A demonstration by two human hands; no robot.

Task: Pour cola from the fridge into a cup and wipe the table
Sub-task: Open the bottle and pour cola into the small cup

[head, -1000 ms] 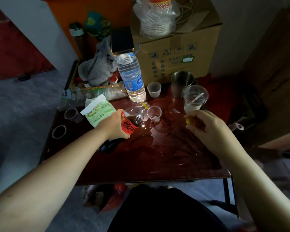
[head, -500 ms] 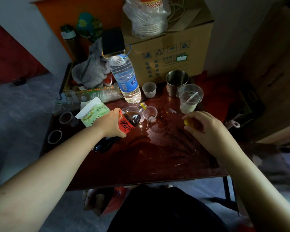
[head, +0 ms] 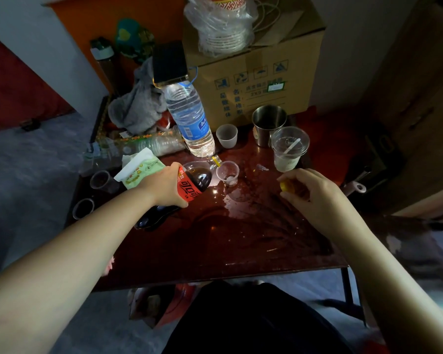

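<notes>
My left hand (head: 164, 185) grips a cola bottle (head: 195, 181) with a red label. The bottle is tilted far over, its mouth right at the rim of a small clear plastic cup (head: 227, 172) in the middle of the dark red table (head: 241, 241). The cup looks nearly empty, and I cannot see a stream of cola. My right hand (head: 315, 198) hovers over the table's right side, fingers pinched on a yellow bottle cap (head: 285, 186). A wet, glossy puddle (head: 230, 200) lies on the tabletop in front of the cup.
A large water bottle (head: 189, 118) stands just behind the cup with a phone (head: 169, 62) on top. A steel mug (head: 267, 123), a lidded clear cup (head: 289, 149), another small cup (head: 226, 136), a tissue pack (head: 138, 169), a grey cloth (head: 138, 108) and a cardboard box (head: 261, 80) crowd the back.
The cola bottle stays tilted at the small cup, and the right hand keeps the cap. Only the camera view has shifted a little.
</notes>
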